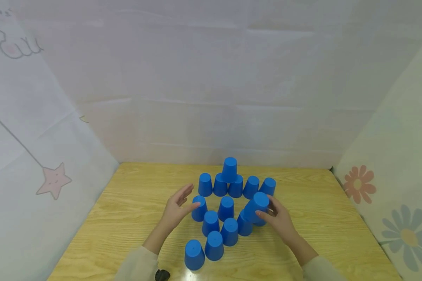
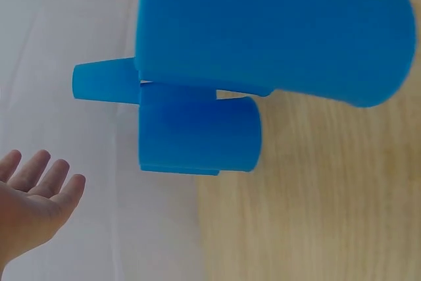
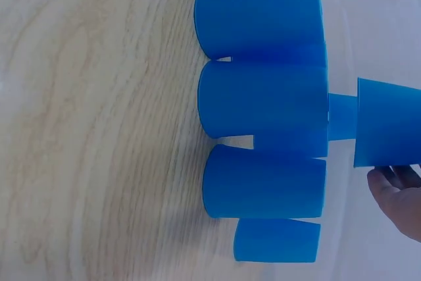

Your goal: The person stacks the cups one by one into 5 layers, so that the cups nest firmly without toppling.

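Note:
My right hand (image 1: 279, 220) grips an upside-down blue plastic cup (image 1: 258, 202), thumb in front and fingers behind. In the right wrist view this held cup (image 3: 389, 123) is raised above the standing cups' tops. My left hand (image 1: 176, 208) is held apart from the cups, fingers extended, beside a standing blue cup (image 1: 199, 214). The left wrist view shows the left hand (image 2: 36, 205) holding nothing. Under and left of the held cup runs a slanting row of inverted cups, with a front cup (image 1: 194, 255) at its near end. Another cup (image 1: 226, 208) stands behind this row.
Along the back stands a row of several inverted blue cups (image 1: 205, 185). One cup (image 1: 229, 169) sits on top of two of them. All rest on a wooden table (image 1: 133, 218), with white cloth (image 1: 232, 89) behind and at the sides. A black object (image 1: 162, 275) shows near the left sleeve.

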`<move>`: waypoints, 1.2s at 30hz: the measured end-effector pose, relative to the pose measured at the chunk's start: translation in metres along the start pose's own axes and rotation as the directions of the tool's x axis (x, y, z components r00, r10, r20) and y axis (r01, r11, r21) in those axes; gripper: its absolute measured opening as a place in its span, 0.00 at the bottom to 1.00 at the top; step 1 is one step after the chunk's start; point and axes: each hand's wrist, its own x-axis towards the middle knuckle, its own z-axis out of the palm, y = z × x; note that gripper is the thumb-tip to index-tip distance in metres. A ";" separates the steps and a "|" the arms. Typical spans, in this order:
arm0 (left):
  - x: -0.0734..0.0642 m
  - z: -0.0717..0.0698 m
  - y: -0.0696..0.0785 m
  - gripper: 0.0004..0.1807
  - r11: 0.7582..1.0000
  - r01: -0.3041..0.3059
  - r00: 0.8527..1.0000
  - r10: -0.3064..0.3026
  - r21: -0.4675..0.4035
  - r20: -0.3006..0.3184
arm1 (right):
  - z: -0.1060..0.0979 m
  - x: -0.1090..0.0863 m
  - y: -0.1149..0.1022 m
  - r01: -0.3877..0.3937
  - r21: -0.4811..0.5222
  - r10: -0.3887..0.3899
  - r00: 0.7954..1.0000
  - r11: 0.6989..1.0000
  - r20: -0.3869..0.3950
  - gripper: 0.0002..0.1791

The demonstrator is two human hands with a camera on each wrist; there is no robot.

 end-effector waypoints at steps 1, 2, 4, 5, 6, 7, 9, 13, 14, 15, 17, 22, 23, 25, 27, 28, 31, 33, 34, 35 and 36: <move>-0.004 0.000 -0.001 0.33 1.000 0.003 1.000 -0.003 -0.004 -0.001 | 0.000 0.003 0.000 0.005 -0.003 -0.005 1.000 1.000 -0.011 0.30; -0.007 0.000 -0.003 0.33 1.000 0.006 1.000 -0.006 -0.006 -0.001 | 0.001 0.005 0.000 0.009 -0.002 -0.009 1.000 1.000 -0.021 0.30; -0.013 -0.001 -0.008 0.33 1.000 0.016 1.000 -0.016 -0.018 -0.007 | 0.002 0.010 -0.001 0.010 -0.004 -0.010 0.999 1.000 -0.041 0.30; -0.017 -0.002 -0.013 0.34 1.000 0.023 1.000 -0.023 -0.018 -0.012 | 0.002 0.012 -0.002 0.010 -0.009 -0.010 0.999 1.000 -0.049 0.30; -0.020 -0.002 -0.018 0.34 0.999 0.029 0.999 -0.030 -0.019 -0.020 | 0.002 0.015 -0.003 0.008 -0.009 -0.008 0.998 1.000 -0.056 0.30; -0.023 -0.003 -0.023 0.34 0.999 0.040 0.999 -0.040 -0.014 -0.028 | 0.002 0.017 -0.004 0.011 -0.014 -0.012 0.998 1.000 -0.063 0.31; -0.029 -0.003 -0.034 0.35 0.999 0.053 0.998 -0.053 0.001 -0.033 | 0.002 0.022 -0.006 0.020 -0.019 -0.021 0.997 1.000 -0.078 0.31; -0.042 0.001 -0.048 0.37 0.997 0.073 0.997 -0.072 0.018 -0.019 | 0.000 0.030 -0.008 0.030 -0.022 -0.033 0.993 0.999 -0.111 0.29; -0.045 0.003 -0.050 0.37 0.997 0.073 0.997 -0.073 0.017 -0.011 | 0.000 0.032 -0.008 0.030 -0.018 -0.032 0.993 0.999 -0.116 0.29; -0.048 0.004 -0.051 0.37 0.997 0.081 0.997 -0.081 0.011 -0.005 | 0.000 0.034 -0.008 0.025 -0.019 -0.027 0.993 1.000 -0.118 0.28; -0.053 0.007 -0.053 0.37 0.995 0.104 0.995 -0.104 -0.003 0.008 | 0.000 0.036 -0.008 0.015 -0.023 -0.018 0.993 1.000 -0.120 0.28; -0.066 0.013 -0.048 0.37 0.987 0.160 0.986 -0.158 -0.023 0.051 | 0.000 0.045 -0.003 -0.022 -0.019 0.019 0.991 1.000 -0.135 0.30; -0.068 0.014 -0.048 0.37 0.986 0.163 0.985 -0.162 -0.016 0.058 | 0.000 0.047 -0.002 -0.029 -0.016 0.026 0.990 0.999 -0.140 0.31; -0.072 0.016 -0.054 0.37 0.986 0.164 0.985 -0.164 -0.009 0.060 | 0.000 0.052 -0.001 -0.048 -0.015 0.045 0.988 0.999 -0.148 0.31; -0.076 0.018 -0.059 0.37 0.986 0.164 0.984 -0.163 -0.004 0.069 | 0.000 0.057 0.000 -0.063 -0.020 0.060 0.987 0.998 -0.152 0.32; -0.077 0.018 -0.060 0.38 0.986 0.167 0.983 -0.166 0.000 0.073 | 0.000 0.060 0.001 -0.070 -0.022 0.066 0.986 0.997 -0.153 0.32; -0.082 0.020 -0.063 0.38 0.985 0.174 0.981 -0.174 0.002 0.082 | 0.000 0.067 0.003 -0.100 -0.046 0.092 0.983 0.994 -0.157 0.34; -0.085 0.021 -0.064 0.38 0.983 0.182 0.980 -0.182 0.004 0.083 | 0.000 0.072 0.004 -0.107 -0.060 0.096 0.982 0.992 -0.160 0.34; -0.086 0.022 -0.064 0.39 0.983 0.184 0.980 -0.184 0.005 0.080 | 0.001 0.075 0.005 -0.112 -0.067 0.100 0.982 0.991 -0.162 0.35; -0.087 0.023 -0.065 0.39 0.982 0.189 0.979 -0.189 0.008 0.078 | 0.001 0.077 0.006 -0.113 -0.076 0.099 0.981 0.991 -0.167 0.35; -0.088 0.024 -0.065 0.39 0.980 0.199 0.977 -0.199 0.007 0.077 | 0.002 0.080 0.007 -0.110 -0.077 0.096 0.981 0.991 -0.168 0.35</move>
